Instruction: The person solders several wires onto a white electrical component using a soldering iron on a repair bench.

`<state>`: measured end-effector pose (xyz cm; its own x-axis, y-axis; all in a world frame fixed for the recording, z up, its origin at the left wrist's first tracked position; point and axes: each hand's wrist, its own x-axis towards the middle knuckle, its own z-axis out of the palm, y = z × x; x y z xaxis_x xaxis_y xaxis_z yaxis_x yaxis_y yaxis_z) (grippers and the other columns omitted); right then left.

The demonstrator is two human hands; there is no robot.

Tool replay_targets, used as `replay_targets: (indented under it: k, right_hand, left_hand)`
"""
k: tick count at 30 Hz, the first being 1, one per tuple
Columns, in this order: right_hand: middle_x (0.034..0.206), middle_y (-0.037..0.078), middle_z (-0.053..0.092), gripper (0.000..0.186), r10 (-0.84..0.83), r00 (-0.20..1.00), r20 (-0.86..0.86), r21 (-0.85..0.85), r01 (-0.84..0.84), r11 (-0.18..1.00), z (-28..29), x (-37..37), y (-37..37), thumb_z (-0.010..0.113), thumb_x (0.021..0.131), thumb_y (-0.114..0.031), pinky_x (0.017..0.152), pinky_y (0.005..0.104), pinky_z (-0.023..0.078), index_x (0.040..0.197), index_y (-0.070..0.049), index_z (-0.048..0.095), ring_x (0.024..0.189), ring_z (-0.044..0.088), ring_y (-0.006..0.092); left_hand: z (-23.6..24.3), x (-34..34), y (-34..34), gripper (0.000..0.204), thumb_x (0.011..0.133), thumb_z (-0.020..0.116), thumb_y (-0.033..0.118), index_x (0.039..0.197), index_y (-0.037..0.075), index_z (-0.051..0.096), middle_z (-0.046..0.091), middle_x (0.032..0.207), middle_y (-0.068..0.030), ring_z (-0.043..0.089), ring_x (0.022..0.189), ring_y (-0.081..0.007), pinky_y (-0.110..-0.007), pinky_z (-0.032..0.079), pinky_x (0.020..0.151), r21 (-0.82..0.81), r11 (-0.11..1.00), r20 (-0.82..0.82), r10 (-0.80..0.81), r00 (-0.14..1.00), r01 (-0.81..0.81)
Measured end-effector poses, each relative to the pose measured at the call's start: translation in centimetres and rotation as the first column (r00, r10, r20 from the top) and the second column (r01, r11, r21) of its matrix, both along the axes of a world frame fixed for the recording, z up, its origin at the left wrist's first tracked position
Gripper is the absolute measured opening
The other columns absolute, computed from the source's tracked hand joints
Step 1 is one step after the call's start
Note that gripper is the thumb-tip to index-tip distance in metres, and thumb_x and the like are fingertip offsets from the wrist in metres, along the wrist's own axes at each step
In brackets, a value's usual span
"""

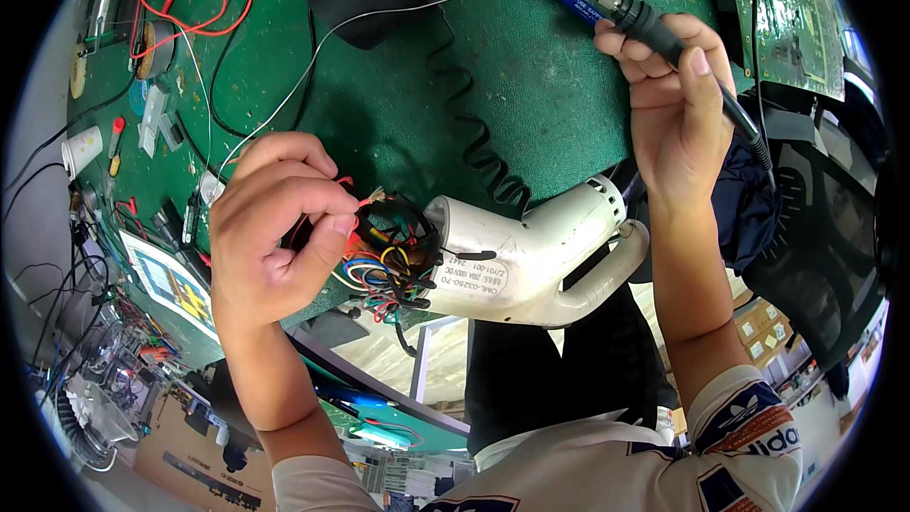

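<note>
White housing [531, 264] with dark lettering [474, 277]

The person's bare left hand [270, 246] has its thumb [327, 245] and bent forefinger [308, 192] pinched together, the other fingers curled behind that grip, the bare left forearm [275, 379] trailing back from it. Farther out, the bare right hand [675, 118] shows me its palm, fingers folded in, its bare forearm [695, 265] running back below the grip.

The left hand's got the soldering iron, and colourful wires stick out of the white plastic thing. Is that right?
Not the left hand: the head view shows the right hand holding the soldering iron. Colourful wires do stick out of the white plastic thing.
</note>
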<state>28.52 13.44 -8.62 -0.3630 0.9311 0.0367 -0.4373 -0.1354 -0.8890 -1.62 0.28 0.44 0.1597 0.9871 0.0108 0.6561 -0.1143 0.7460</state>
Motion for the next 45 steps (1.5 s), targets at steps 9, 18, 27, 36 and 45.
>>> replay_targets:
  k: [9, 18, 27, 36, 45]
  right_hand:
    - [0.093, 0.016, 0.064, 0.032, -0.004, 0.997, -0.077, 0.034, 0.007, 0.999, 0.11, -0.57, 0.71, 0.054, 0.102, -0.015, 0.098, 0.0418, 0.051, 0.122, 0.010, 0.057, 0.087, 0.063, 0.0241]
    - [0.092, 0.018, 0.064, 0.031, -0.006, 0.989, -0.144, -0.071, -0.004, 0.997, 0.29, -0.35, 0.34, 0.056, 0.101, -0.014, 0.089, 0.0389, 0.051, 0.121, 0.010, 0.059, 0.084, 0.062, 0.0232]
    - [0.092, 0.016, 0.063, 0.032, -0.024, 0.993, -0.115, -0.076, 0.015, 0.997, 0.40, -0.56, 0.44, 0.056, 0.102, -0.015, 0.089, 0.0386, 0.052, 0.122, 0.009, 0.059, 0.086, 0.063, 0.0242]
    - [0.092, 0.016, 0.064, 0.032, -0.030, 0.997, -0.068, -0.076, 0.025, 0.997, 0.54, -0.65, 0.42, 0.057, 0.102, -0.015, 0.086, 0.0374, 0.052, 0.122, 0.010, 0.059, 0.085, 0.064, 0.0246]
    - [0.093, 0.017, 0.065, 0.032, -0.018, 0.997, -0.081, -0.077, 0.011, 0.997, 0.51, -0.59, 0.43, 0.057, 0.102, -0.015, 0.085, 0.0362, 0.052, 0.122, 0.010, 0.060, 0.086, 0.065, 0.0240]
  left_hand:
    - [-0.08, -0.21, 0.03, 0.017, 0.066, 0.074, -0.002, 0.081, 0.005, 0.069, 0.064, 0.074, -0.0061, 0.063, 0.086, -0.0261, -0.036, 0.049, 0.071, -0.002, 1.000, 0.012, -0.010, 1.000, 0.010]
    - [0.09, -0.38, 0.02, 0.016, 0.067, 0.075, -0.001, 0.080, 0.006, 0.069, 0.065, 0.075, -0.0061, 0.063, 0.084, -0.0274, -0.037, 0.049, 0.073, 0.004, 1.000, 0.043, -0.025, 0.999, 0.025]
    - [-0.06, -0.35, 0.13, 0.018, 0.066, 0.077, -0.002, 0.081, 0.005, 0.070, 0.064, 0.074, -0.0059, 0.063, 0.083, -0.0274, -0.037, 0.049, 0.073, 0.024, 0.999, 0.051, -0.029, 0.998, 0.028]
    - [-0.17, -0.26, 0.06, 0.015, 0.068, 0.074, -0.001, 0.080, 0.005, 0.068, 0.065, 0.075, -0.0061, 0.061, 0.082, -0.0274, -0.039, 0.049, 0.074, 0.023, 0.999, 0.058, -0.028, 0.998, 0.027]
    - [-0.25, -0.39, 0.09, 0.014, 0.069, 0.075, 0.000, 0.080, 0.004, 0.069, 0.064, 0.074, -0.0066, 0.061, 0.082, -0.0277, -0.038, 0.050, 0.073, 0.028, 0.999, 0.057, -0.040, 0.998, 0.039]
